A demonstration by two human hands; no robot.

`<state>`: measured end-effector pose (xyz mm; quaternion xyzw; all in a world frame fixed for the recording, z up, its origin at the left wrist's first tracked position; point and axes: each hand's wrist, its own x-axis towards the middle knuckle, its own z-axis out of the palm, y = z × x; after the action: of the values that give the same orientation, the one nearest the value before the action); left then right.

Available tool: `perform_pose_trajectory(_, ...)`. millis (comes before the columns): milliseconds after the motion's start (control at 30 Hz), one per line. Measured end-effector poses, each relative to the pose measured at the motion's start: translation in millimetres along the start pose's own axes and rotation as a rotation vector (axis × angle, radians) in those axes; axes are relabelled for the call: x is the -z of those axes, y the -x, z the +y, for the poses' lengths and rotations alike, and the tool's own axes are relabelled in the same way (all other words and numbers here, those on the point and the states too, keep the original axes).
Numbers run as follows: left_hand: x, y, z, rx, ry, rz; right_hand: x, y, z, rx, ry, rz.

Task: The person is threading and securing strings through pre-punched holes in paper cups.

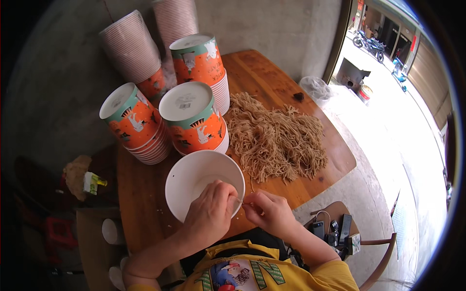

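Note:
A white paper bucket [180,186] stands mouth up at the table's near edge, a small dark hole in its left wall. My left hand [212,209] reaches over the bucket's mouth near the right rim, fingers closed in a pinch. Just outside that rim, my right hand [270,211] pinches too. A short thin pale strand [240,199] runs between the fingertips; most of it is hidden. To the right of the bucket lies a big heap of tan cords [276,136].
Upside-down stacks of orange and green printed buckets [194,121] stand behind. Taller wrapped stacks [131,48] lean near the wall. A small dark lump [298,96] sits at the wooden table's [257,65] right edge. A chair [347,218] at right holds a phone and small items.

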<state>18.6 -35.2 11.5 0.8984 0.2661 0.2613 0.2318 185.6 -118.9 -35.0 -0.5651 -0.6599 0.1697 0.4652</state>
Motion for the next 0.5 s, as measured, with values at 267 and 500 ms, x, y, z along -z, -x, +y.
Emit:
perform_pose_trajectory(267,24.5,31.5,4.7,0.0,-0.085,-0.242,58.8,-25.8,-12.2,0.121,0.101,-0.253)
perform_pose_trajectory(500,40.9,61.8,-15.7,-0.184,-0.279,-0.139,14.6,-80.5,-21.0,0.388,0.082,-0.422)
